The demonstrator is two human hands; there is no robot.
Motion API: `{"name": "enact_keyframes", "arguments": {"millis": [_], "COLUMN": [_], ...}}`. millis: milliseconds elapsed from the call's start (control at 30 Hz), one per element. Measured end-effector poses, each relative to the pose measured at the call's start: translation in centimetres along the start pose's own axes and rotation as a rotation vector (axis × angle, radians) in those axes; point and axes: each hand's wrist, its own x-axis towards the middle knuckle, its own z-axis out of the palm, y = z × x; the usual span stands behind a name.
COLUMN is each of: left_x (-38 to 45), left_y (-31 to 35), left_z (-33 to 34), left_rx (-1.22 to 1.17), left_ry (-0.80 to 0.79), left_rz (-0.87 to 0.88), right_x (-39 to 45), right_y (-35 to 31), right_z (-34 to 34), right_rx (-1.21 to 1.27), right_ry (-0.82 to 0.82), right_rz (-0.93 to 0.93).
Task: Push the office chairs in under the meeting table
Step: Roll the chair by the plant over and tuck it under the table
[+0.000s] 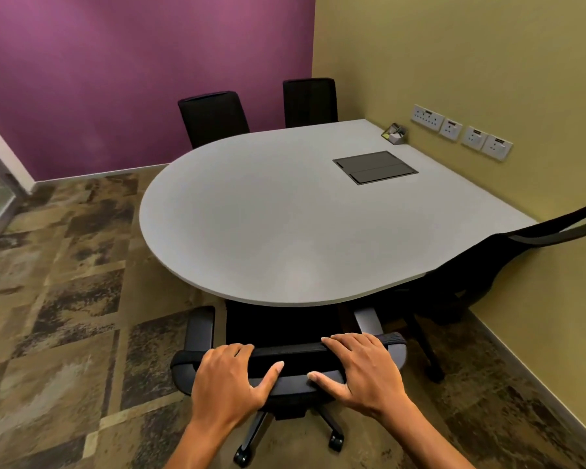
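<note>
1. We see our left hand (229, 380) on the top edge of the backrest of the nearest office chair (285, 358), fingers curled over the front of the edge and thumb stretched along the back.
2. Our right hand (361, 370) grips the same edge just beside it, fingers laid over the top and thumb pointing inward underneath.
3. This chair stands at the rounded near end of the grey meeting table (268, 214); its seat is partly under the tabletop, its armrests and wheeled base on our side.
4. A second chair (487, 262) leans at the table's right side, by the yellow wall.
5. Two more chairs (214, 118) stand at the far side, against the purple wall.
6. A small holder (395, 133) sits in the table's far corner; its contents are too small to tell.
7. A closed cable hatch (374, 167) is set into the tabletop.
</note>
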Motion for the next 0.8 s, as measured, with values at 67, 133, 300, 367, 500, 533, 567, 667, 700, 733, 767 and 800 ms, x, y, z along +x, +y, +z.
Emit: {"name": "enact_keyframes", "arguments": {"millis": [67,133,300,367,500,533,567,667,700,733,767,800], "left_x": [1.8,4.0,7.5,7.7,10.0,10.4,10.6,11.0,11.5,11.9,12.3,12.5], "left_y": [0.0,0.2,0.3,0.1,-0.3,-0.4,-0.5,-0.4,-0.2,0.0,0.3,0.5], "left_z": [0.6,1.2,2.6,2.9,3.1,3.2,3.2,3.3,3.3,3.4,3.6,3.8], "left_rx": [-0.017,-0.020,-0.093,-0.124,-0.157,-0.156,-0.160,-0.169,-0.179,-0.188,-0.192,-0.191], "left_ry": [0.015,0.029,0.077,0.118,0.188,0.209,0.208,0.216,0.211,0.198,0.191,0.184], "left_rz": [0.007,0.014,0.021,0.032,0.034,0.047,0.062,0.083,0.077,0.069,0.061,0.054], "right_x": [1.4,3.3,5.5,5.4,7.4,7.7,7.9,7.8,7.9,8.1,8.1,8.1], "right_y": [0.9,1.9,3.7,4.0,4.5,4.6,4.6,4.7,5.0,5.2,5.5,5.7], "right_z": [0.3,0.2,0.5,0.8,0.7,0.9,1.0,1.2,1.1,1.0,1.0,1.0], "right_rx": [-0.019,-0.040,-0.028,-0.011,-0.032,-0.037,-0.040,-0.051,-0.056,-0.060,-0.063,-0.066], "right_ry": [0.056,0.094,0.198,0.272,0.353,0.370,0.375,0.409,0.419,0.419,0.419,0.419], "right_rz": [0.000,0.016,0.030,0.011,0.046,0.042,0.038,0.042,0.049,0.057,0.063,0.067]}}
